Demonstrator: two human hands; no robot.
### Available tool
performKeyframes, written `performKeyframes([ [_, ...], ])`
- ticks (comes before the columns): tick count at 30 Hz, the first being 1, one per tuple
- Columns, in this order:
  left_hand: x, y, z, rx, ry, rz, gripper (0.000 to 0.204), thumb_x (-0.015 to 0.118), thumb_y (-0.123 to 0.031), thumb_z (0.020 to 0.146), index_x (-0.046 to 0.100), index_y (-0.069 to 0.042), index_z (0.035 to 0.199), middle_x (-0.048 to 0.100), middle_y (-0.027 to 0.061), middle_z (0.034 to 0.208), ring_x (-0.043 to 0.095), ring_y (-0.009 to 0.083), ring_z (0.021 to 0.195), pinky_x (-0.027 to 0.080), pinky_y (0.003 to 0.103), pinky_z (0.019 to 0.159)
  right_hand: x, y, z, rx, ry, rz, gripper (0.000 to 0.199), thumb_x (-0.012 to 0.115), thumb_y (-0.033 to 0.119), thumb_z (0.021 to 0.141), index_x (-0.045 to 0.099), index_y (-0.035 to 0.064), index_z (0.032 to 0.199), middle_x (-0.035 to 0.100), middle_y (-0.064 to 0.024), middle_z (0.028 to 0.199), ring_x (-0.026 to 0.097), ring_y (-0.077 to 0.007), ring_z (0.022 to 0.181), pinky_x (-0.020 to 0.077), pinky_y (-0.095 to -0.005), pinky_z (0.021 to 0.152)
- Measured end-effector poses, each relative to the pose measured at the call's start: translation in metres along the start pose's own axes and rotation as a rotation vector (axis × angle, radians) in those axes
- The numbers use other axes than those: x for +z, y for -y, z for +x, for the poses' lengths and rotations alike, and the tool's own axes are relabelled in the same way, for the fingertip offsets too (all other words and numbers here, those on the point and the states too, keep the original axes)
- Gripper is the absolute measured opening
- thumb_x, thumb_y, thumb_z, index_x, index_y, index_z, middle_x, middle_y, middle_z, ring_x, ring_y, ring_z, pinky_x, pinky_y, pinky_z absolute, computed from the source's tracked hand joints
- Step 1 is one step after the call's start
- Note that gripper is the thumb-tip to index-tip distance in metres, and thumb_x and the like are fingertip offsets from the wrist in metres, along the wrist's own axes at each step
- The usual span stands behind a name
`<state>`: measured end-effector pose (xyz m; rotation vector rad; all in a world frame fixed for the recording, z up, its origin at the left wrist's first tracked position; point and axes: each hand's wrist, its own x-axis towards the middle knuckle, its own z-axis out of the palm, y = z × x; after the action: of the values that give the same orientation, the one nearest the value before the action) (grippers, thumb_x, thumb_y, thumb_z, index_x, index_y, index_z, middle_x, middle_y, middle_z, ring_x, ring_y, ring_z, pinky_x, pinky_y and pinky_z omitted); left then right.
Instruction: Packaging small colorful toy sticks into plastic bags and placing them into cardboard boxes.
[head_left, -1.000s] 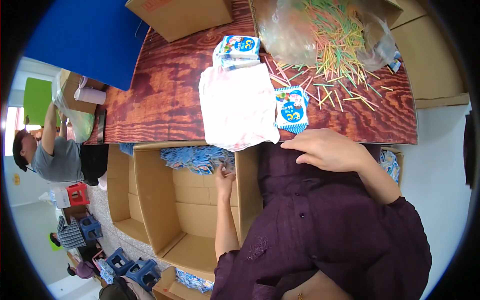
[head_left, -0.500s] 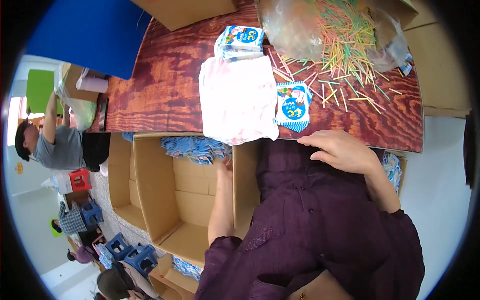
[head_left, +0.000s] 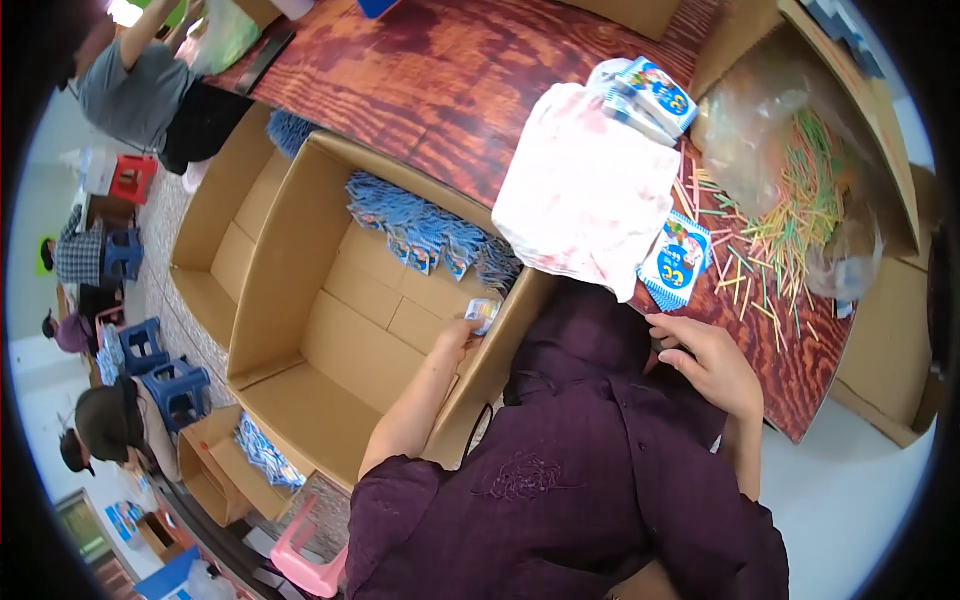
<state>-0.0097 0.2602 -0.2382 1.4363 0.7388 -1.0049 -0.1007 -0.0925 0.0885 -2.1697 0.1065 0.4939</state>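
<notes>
My left hand point(head_left: 456, 338) reaches down into a large open cardboard box point(head_left: 268, 290) and grips a small blue-and-white packet point(head_left: 483, 315). Similar packets point(head_left: 415, 225) stand in a row along the far inner wall of that box. At the table's front edge, my right hand point(head_left: 708, 360) is open, thumb apart from the fingers, with nothing visible in it. Just above it on the table lies a small stack of packets point(head_left: 676, 260). Next to that stack is a folded white cloth point(head_left: 585, 190) with pinkish stains, and more packets point(head_left: 655, 95) lie behind the cloth.
Thin coloured sticks point(head_left: 800, 215) spill from a plastic-lined carton point(head_left: 895, 160) across the right of the red-brown table point(head_left: 420, 90). Another cardboard box point(head_left: 225, 240) stands to the left. A pink stool point(head_left: 310, 555) is at lower left. A person point(head_left: 140, 95) works at the far left.
The view has turned and shifted left, showing more of the box. My left hand has come away from the packet row toward the near side, a packet now visible in it.
</notes>
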Motion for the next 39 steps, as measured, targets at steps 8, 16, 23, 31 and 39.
performKeyframes([
  [8,-0.024,-0.034,-0.009,0.154,-0.135,0.015,0.013,0.064,-0.012,0.086,0.06,-0.001,0.091,0.059,0.0048,0.065,0.053,0.0123,0.046,0.048,0.027,0.041,0.006,0.017,0.018,-0.05,-0.012,-0.096,0.04,0.063,0.006,0.084,0.058,0.0041,0.124,0.067,-0.0151,0.103,0.066,-0.0261,0.086,0.0513,-0.035,0.076],
  [16,0.01,-0.056,0.01,0.147,0.035,0.094,0.024,0.067,-0.026,0.085,0.06,-0.003,0.081,0.06,0.005,0.062,0.056,0.0146,0.047,0.049,0.029,0.043,0.009,0.021,0.022,-0.051,0.019,-0.163,0.046,0.064,0.004,0.081,0.056,0.0033,0.127,0.067,-0.0156,0.105,0.066,-0.0257,0.091,0.0503,-0.0347,0.082],
  [23,-0.015,-0.063,-0.019,-0.022,0.318,-0.083,0.037,0.062,-0.035,0.089,0.057,-0.002,0.105,0.066,0.0121,0.094,0.065,0.0206,0.08,0.056,0.033,0.07,0.01,0.014,0.019,-0.057,-0.003,-0.156,0.046,0.064,0.006,0.082,0.056,0.0035,0.127,0.066,-0.0157,0.106,0.066,-0.027,0.091,0.0506,-0.0356,0.081],
  [31,-0.01,-0.03,0.009,0.583,-0.234,0.428,0.035,0.071,-0.012,0.078,0.056,-0.001,0.108,0.063,0.0096,0.082,0.061,0.018,0.069,0.049,0.032,0.06,0.0,0.018,0.014,-0.157,-0.047,-0.131,0.04,0.064,0.012,0.085,0.057,0.0038,0.124,0.066,-0.0129,0.107,0.065,-0.0272,0.091,0.0495,-0.0371,0.082],
  [39,0.107,-0.156,-0.195,1.222,-0.383,0.479,0.01,0.06,-0.007,0.09,0.06,0.003,0.091,0.063,0.0111,0.083,0.06,0.0208,0.077,0.049,0.035,0.072,-0.026,-0.036,0.018,0.039,-0.625,-0.054,0.015,0.058,0.007,0.087,0.063,-0.0016,0.098,0.067,-0.0133,0.085,0.066,-0.0227,0.076,0.0493,-0.0313,0.067],
])
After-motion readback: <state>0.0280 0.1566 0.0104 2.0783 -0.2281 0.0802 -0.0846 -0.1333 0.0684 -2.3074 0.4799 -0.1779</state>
